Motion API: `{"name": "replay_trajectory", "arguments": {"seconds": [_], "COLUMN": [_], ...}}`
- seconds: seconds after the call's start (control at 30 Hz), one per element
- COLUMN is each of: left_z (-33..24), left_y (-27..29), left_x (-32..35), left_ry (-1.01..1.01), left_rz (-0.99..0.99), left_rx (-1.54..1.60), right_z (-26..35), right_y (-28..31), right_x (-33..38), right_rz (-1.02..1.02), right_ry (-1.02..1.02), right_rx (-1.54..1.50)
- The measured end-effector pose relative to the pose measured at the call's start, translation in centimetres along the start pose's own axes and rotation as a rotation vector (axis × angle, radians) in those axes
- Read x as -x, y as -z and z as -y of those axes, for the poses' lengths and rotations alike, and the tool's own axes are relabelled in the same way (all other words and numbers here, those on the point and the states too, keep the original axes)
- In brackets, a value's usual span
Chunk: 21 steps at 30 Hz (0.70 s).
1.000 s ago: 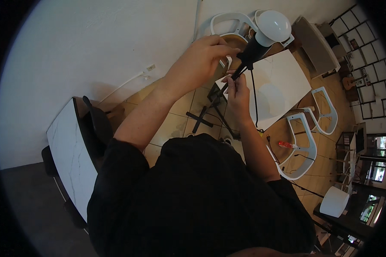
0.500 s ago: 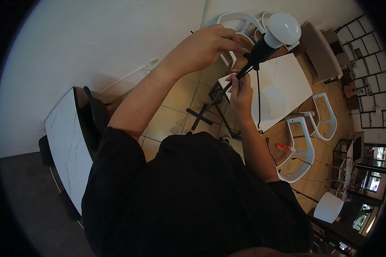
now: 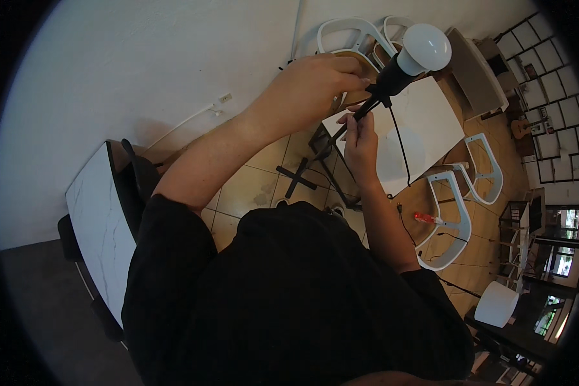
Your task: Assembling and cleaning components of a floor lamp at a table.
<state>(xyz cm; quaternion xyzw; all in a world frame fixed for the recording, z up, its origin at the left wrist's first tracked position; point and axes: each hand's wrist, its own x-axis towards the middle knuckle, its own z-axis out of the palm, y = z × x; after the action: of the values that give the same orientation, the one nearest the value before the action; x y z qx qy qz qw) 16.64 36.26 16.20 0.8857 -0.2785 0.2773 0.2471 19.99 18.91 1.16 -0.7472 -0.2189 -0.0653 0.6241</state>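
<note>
A black floor lamp leans up in front of me, with a white bulb [image 3: 427, 47] in its black socket [image 3: 392, 80]. My right hand [image 3: 361, 145] is closed round the lamp pole [image 3: 363, 114] a little below the socket. Just above it, the fingertips of my left hand [image 3: 334, 80] pinch a small black part at the socket's lower end, mostly hidden by the fingers. A black cord [image 3: 402, 145] hangs from below the socket. Down on the tiles stands the lamp's cross-shaped base [image 3: 296, 177].
Behind the lamp is a white table [image 3: 431, 112] with white-backed chairs [image 3: 460, 222] around it. A red-handled screwdriver [image 3: 424, 217] and cables lie on the near chair seat. At left stands a marble-patterned table [image 3: 103, 209]; a white lampshade [image 3: 496, 304] is at lower right.
The hanging cord has swung to the right. The view has shifted slightly; both hands keep their places on the lamp, the left fingers moving only a little.
</note>
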Motion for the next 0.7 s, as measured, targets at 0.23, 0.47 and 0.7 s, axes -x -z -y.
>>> {"name": "replay_trajectory", "arguments": {"seconds": [0.23, 0.47, 0.7], "left_z": [-0.4, -3.8, -4.2], "left_y": [-2.3, -1.3, -1.4], "left_x": [1.4, 1.7, 2.2], "left_ry": [0.003, 0.159, 0.242], "left_rz": [-0.19, -0.067, -0.065], "left_rx": [-0.042, -0.136, -0.101], "right_z": [0.2, 0.8, 0.3], "right_y": [0.2, 0.2, -0.2], "right_x": [-0.6, -0.8, -0.9], "right_rz": [0.021, 0.052, 0.044], "right_ry": [-0.02, -0.014, 0.015], "right_rx": [-0.002, 0.057, 0.042]}}
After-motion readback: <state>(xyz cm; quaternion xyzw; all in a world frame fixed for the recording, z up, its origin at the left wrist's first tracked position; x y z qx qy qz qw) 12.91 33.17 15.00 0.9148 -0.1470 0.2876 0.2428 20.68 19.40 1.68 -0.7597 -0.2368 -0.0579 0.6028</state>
